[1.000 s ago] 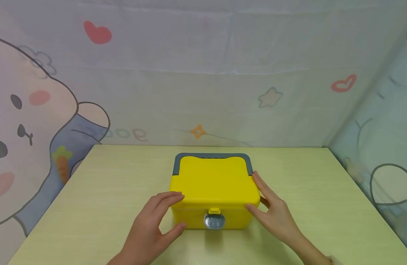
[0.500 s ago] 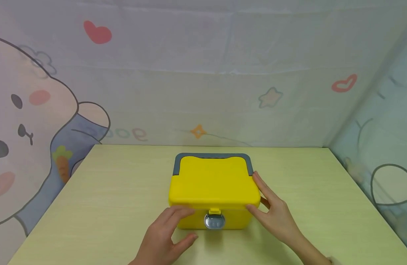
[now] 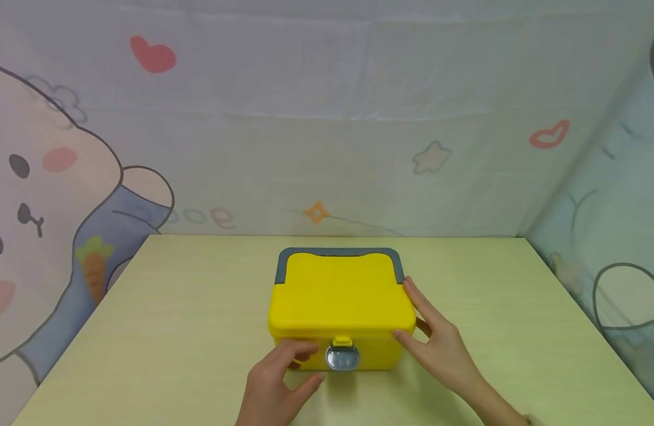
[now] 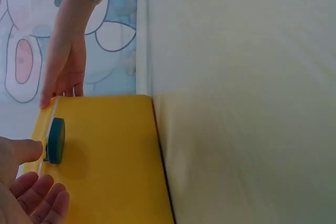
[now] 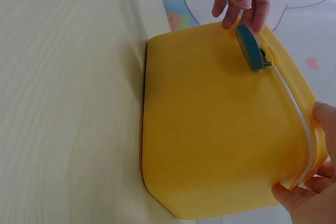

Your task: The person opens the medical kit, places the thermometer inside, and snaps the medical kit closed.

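Note:
A yellow storage box [image 3: 342, 296] with a grey carry handle [image 3: 340, 252] folded on its lid stands on the table. The lid is down. On its front, a rounded latch [image 3: 342, 357], dark teal in the wrist views, sticks out from the wall. My left hand [image 3: 279, 381] is just left of the latch, thumb and fingers apart and loosely bent, with nothing between them. In the right wrist view, its fingertips [image 5: 257, 17] are close to the latch; contact cannot be told. My right hand [image 3: 439, 349] holds the box's right front corner, thumb on the lid's front edge, fingers along the side.
The pale wood-grain table [image 3: 172, 331] extends on both sides of the box. Behind it hangs a cloth backdrop [image 3: 252, 148] printed with hearts and a cartoon bear; another cloth side [image 3: 619, 236] bounds the right.
My left hand has moved from the box's left front corner down and right, toward the latch. The right hand stays at its corner. The view has shifted slightly.

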Motion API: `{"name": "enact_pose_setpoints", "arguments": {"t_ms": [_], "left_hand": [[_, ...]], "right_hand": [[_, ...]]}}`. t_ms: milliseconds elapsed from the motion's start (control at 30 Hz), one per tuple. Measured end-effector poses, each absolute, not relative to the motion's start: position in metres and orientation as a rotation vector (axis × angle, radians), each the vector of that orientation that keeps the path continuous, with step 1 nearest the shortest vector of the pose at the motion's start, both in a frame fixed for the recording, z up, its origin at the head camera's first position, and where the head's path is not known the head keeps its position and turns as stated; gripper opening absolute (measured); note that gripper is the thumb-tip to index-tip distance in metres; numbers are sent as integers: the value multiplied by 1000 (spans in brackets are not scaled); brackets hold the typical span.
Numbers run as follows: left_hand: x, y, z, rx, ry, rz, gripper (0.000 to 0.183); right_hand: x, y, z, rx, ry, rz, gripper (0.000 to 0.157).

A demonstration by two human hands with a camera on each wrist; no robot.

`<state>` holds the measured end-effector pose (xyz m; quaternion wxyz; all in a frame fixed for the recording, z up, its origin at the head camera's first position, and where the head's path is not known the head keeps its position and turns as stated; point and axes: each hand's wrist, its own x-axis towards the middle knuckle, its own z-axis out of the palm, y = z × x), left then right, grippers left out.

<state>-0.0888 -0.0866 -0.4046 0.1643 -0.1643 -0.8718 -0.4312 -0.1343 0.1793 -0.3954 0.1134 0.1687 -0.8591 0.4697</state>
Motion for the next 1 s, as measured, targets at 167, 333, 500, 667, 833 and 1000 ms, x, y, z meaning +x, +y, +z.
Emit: {"name": "enact_pose_setpoints", "arguments": {"t_ms": [167,333,500,667,833,1000], "left_hand": [[-90,-82,-407,-408,-2480,-1304,38],[-90,-78,-410,-338,-2461,-1344,36],[-91,-74,-415,-281,-2386,-1441,35],[-91,-69,-418,-177,-2366,-1579,34],[-91,-65,-420,-99,-2379,-1676,33],[-90,-62,-422,-97,-2349,-1730,37]], "right_hand": [[-134,178,-395,488,-2521,1375,74],[-134,178,-396,485,-2531,1381,74],[-134,178,-396,479,-2525,1379,74],[-133,178,-395,473,-2527,1398,74],[-133,177,-395,467,-2525,1399,74],[-133,177,-395,475,-2512,1393,74]]}}
